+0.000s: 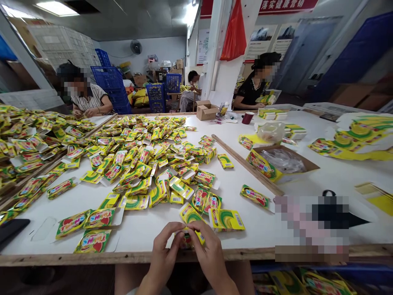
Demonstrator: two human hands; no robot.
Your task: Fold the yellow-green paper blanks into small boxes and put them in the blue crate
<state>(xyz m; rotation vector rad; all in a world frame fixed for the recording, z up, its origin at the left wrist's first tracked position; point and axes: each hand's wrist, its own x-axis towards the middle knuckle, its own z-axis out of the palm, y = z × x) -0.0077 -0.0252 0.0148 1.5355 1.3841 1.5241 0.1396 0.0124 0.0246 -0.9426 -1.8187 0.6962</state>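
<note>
At the front edge of the table, a small yellow and green printed carton (pixel 186 241) is pinched between the fingertips of both hands. My left hand (pixel 164 250) is closed on its left side, with thumb and forefinger at the top. My right hand (pixel 208 248) grips the other side in the same way. My fingers cover much of the carton. Just beyond them lies a loose carton (pixel 229 220) with a green and yellow face. A large heap of similar cartons (pixel 147 164) spreads over the table, some with white end flaps sticking out.
A wooden strip (pixel 245 164) divides the white table on the right. Beyond it stand an open box (pixel 282 162) holding clear plastic and a dark red cup (pixel 247 118). A black phone-like object (pixel 14 230) lies at left. Several people sit around the table and behind it.
</note>
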